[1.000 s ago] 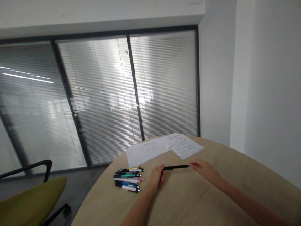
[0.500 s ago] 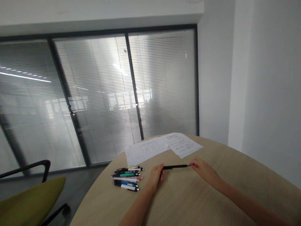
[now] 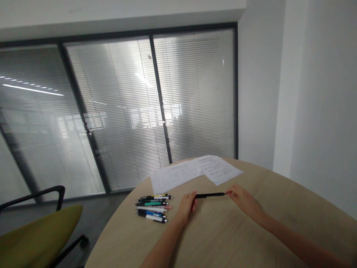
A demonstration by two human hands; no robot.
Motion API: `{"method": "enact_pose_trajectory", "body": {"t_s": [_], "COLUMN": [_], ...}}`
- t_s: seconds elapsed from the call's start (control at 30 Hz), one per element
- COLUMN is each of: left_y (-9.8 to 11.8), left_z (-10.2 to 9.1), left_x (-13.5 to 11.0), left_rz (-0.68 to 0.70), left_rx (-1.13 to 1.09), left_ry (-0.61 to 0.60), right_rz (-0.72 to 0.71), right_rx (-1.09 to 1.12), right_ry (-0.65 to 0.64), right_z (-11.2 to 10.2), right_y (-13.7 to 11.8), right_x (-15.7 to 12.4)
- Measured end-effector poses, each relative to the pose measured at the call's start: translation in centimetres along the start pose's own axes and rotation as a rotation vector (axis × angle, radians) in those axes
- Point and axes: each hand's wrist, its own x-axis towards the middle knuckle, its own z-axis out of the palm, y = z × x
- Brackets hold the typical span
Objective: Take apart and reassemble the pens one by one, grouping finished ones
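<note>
Pen [image 3: 210,194], black, held level at lower centre of frame: left hand [image 3: 187,204] pinches one end, right hand [image 3: 244,201] the other, above worktop [image 3: 237,238].

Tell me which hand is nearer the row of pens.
Left. The left hand sits just right of the row of pens; the right hand is farther right, beyond the black pen.

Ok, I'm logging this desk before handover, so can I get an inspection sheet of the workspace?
Surface: round wooden table.
Job's things: black pen, held level by both ends.
Clutter: row of pens beside the left hand; two papers at the far edge.
Grippers: left hand and right hand each pinch one end.
Cables: nothing seen.
Surroundings: green chair, glass wall with blinds, white wall.
</note>
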Motion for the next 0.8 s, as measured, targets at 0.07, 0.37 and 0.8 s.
{"method": "enact_pose_trajectory", "body": {"t_s": [0.07, 0.37, 0.8], "left_y": [-0.03, -0.01, -0.01], "left_z": [0.0, -0.01, 0.0], "left_x": [0.05, 0.01, -0.09], "left_rz": [0.004, 0.011, 0.013], "left_rx": [-0.001, 0.001, -0.029], "left_ry": [-0.001, -0.014, -0.01], "right_rz": [-0.002, 0.006, 0.0], "right_rx": [-0.004, -0.041, -0.069], "right_ry": [-0.004, -0.004, 0.006], "right_z": [-0.08, -0.13, -0.1], "right_y": [-0.06, -0.11, 0.01], "right_x": [-0.07, -0.11, -0.05]}}
